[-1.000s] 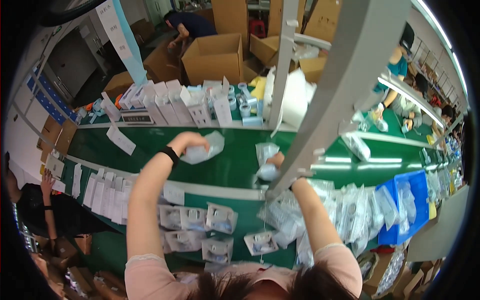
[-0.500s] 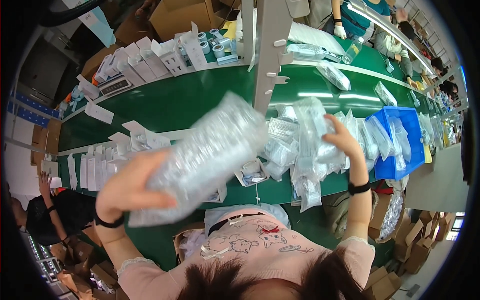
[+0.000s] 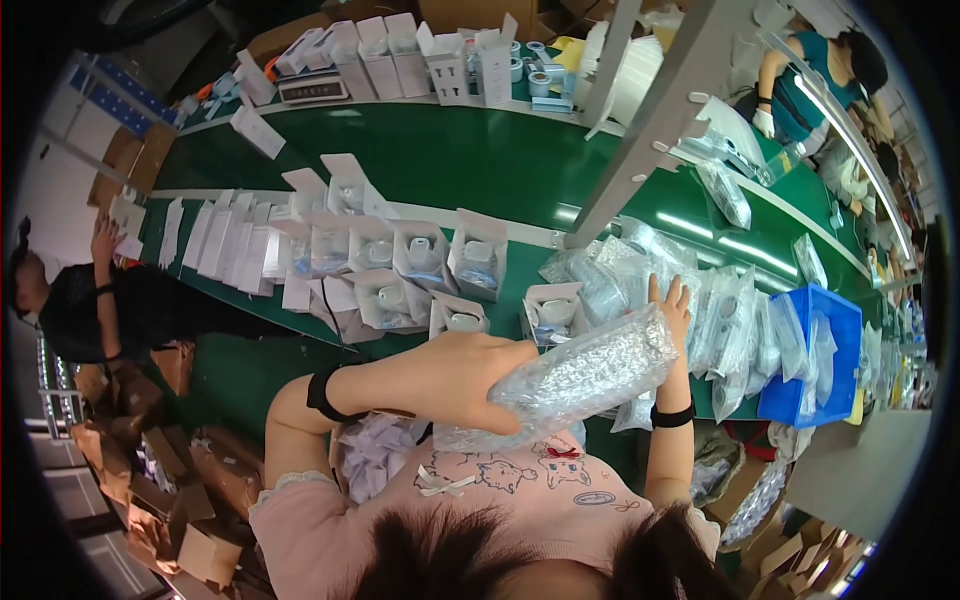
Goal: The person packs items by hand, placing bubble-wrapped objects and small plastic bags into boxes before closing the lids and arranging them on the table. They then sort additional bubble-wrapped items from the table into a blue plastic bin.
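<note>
A clear bubble-wrap bag lies slantwise in front of my chest. My left hand is closed round its near left end. At the bag's far right end is my right hand, its fingers stretched out and apart, the palm partly hidden behind the bag; whether it touches the wrap I cannot tell. Just beyond the bag stands an open white box with a wrapped item inside. A heap of bubble-wrapped packs lies beside and beyond my right hand.
Several open white boxes with pale devices inside stand left of centre. A blue bin holding wrapped packs sits at the right. A grey metal post rises past the table edge. A co-worker is at the left.
The bag and my left hand have swung right and nearer my chest. My right hand has come off the wrapped packs to the bag's far end. The view has shifted too.
</note>
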A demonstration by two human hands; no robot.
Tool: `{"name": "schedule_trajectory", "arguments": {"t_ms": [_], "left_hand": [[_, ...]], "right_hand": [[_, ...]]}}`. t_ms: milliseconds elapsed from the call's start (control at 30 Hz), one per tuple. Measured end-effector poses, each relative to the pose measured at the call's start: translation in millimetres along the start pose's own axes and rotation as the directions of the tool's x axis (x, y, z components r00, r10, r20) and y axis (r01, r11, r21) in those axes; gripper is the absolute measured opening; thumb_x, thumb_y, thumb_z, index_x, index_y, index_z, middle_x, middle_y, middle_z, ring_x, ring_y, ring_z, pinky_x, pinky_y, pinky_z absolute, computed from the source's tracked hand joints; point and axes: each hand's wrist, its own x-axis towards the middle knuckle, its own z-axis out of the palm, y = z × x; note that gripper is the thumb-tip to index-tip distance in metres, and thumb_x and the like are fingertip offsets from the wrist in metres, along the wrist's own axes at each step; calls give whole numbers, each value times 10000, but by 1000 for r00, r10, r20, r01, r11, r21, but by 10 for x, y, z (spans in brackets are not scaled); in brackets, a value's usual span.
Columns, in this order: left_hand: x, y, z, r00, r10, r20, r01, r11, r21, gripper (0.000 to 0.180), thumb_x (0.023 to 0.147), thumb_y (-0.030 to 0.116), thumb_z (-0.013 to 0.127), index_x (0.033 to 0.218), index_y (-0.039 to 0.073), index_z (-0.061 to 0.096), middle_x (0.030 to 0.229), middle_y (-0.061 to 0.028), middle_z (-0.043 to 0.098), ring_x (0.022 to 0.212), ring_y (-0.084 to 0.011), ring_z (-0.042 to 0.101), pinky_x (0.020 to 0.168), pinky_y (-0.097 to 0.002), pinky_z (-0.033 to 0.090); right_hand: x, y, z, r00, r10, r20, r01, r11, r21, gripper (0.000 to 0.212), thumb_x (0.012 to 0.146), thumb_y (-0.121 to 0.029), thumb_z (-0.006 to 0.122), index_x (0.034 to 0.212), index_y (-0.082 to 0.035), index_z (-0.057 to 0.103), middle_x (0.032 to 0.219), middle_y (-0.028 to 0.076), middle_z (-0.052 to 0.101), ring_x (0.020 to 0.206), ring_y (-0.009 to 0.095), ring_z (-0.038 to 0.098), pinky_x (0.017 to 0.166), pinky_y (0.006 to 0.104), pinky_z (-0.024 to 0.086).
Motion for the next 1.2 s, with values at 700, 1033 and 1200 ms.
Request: {"name": "schedule_trajectory", "arguments": {"t_ms": [700, 1033, 1200], "left_hand": [[-60, 509, -909, 955, 55, -290, -14, 990, 143, 441, 611, 255, 635, 919, -30, 500, 790, -178, 575, 746, -273, 573, 622, -319, 429], [-349, 566, -1016, 877, 50, -477, 71, 970, 232, 623, 661, 263, 660, 1182, 22, 417, 1106, -104, 509, 1025, -199, 479, 827, -296, 379], [-837, 549, -1217, 803, 170, -571, 298, 714, 633, 565, 709, 234, 622, 1198, 38, 418, 1168, -96, 480, 1071, -209, 460, 861, -312, 361]], "right_hand": [[173, -1075, -1531, 943, -267, -197, -105, -804, 585, 764, 725, -353, 631, 1304, -63, 226, 1307, 105, 321, 1196, 248, 327, 986, 423, 278], [498, -679, -1488, 982, 34, -188, 85, -959, 269, 559, 829, -367, 488, 1264, -67, 304, 1186, 124, 432, 1073, 263, 438, 943, 384, 342], [575, -340, -1157, 946, 180, -268, 277, -881, 383, 682, 761, -386, 589, 1252, -23, 285, 1114, 120, 451, 969, 233, 457, 844, 358, 390]]}}
